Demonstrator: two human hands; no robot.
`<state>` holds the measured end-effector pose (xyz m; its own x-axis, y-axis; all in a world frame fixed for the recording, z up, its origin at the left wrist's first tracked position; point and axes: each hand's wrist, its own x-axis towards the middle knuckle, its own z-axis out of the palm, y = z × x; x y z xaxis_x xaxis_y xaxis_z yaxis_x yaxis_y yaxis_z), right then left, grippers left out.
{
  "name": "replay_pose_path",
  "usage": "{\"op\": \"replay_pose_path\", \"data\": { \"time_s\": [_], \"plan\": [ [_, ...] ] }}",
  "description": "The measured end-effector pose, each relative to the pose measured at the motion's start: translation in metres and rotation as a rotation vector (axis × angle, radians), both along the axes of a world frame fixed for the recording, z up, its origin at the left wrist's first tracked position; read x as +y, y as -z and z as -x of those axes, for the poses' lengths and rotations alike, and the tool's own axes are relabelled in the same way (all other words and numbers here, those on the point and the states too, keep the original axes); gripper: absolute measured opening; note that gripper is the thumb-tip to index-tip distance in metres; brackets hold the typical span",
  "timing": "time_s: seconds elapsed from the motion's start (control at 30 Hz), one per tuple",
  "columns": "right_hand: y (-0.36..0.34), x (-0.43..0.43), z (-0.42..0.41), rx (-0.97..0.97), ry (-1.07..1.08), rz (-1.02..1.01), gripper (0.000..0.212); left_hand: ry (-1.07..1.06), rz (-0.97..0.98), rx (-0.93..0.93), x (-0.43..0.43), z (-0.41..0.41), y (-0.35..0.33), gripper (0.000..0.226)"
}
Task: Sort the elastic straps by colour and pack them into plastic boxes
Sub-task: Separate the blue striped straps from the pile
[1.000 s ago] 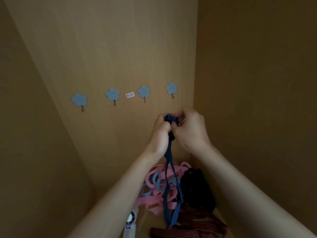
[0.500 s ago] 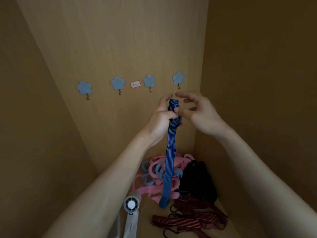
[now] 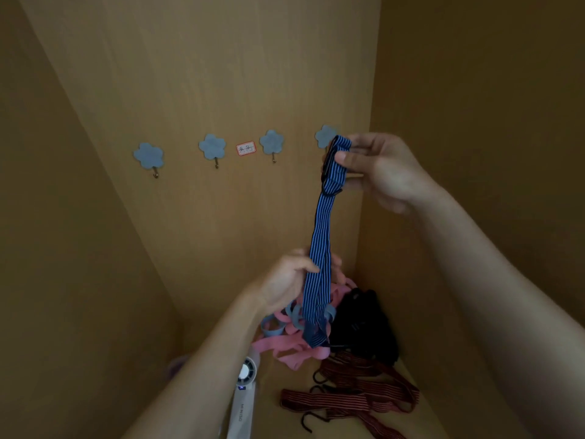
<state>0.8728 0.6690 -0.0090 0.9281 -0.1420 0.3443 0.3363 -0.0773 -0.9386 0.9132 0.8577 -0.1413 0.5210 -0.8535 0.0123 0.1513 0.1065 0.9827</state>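
Right hand (image 3: 386, 172) pinches the blue strap (image 3: 321, 236) high; left hand (image 3: 285, 283) grips it lower.

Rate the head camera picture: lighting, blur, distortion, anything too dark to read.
Head view: dim, warm light with no glare, the wooden walls darkening toward the edges; wide-angle bowing curves the wall edges; the blue striped strap is sharp between right hand and left hand, but the black pile is a featureless dark mass and the writing on the label is too small to read.

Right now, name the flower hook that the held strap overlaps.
The rightmost flower hook, nearest the corner: only it is partly hidden by the blue striped strap.
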Motion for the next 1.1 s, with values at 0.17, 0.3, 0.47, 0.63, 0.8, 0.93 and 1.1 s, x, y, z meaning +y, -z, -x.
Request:
{"op": "replay_pose_path", "data": {
  "time_s": [0.17, 0.3, 0.47, 0.63, 0.8, 0.93, 1.1],
  "plan": [
    [-0.020, -0.011, -0.004, -0.019, 0.028, 0.018, 0.015, 0.021, -0.037, 0.099, 0.006, 0.022, 0.036, 0.017],
    [-0.032, -0.023, -0.007, -0.047, 0.059, 0.029, 0.011, 0.043, 0.171, 0.358, 0.021, 0.033, 0.054, 0.031],
    [-0.035, -0.032, -0.019, -0.040, 0.140, 0.019, 0.012, 0.075, 0.008, 0.340, 0.037, 0.039, 0.072, 0.050],
    [-0.025, -0.033, -0.033, 0.019, 0.199, 0.024, 0.007, 0.091, 0.097, 0.466, 0.051, 0.038, 0.085, 0.048],
    [-0.018, -0.039, -0.044, 0.070, 0.262, -0.006, 0.012, 0.082, 0.115, 0.544, 0.067, 0.042, 0.097, 0.035],
    [-0.014, -0.040, -0.049, 0.091, 0.289, -0.013, 0.016, 0.062, 0.115, 0.574, 0.078, 0.046, 0.104, 0.033],
    [-0.005, -0.040, -0.052, 0.114, 0.279, -0.117, 0.011, 0.017, 0.132, 0.637, 0.083, 0.048, 0.108, 0.027]
  ]
}}
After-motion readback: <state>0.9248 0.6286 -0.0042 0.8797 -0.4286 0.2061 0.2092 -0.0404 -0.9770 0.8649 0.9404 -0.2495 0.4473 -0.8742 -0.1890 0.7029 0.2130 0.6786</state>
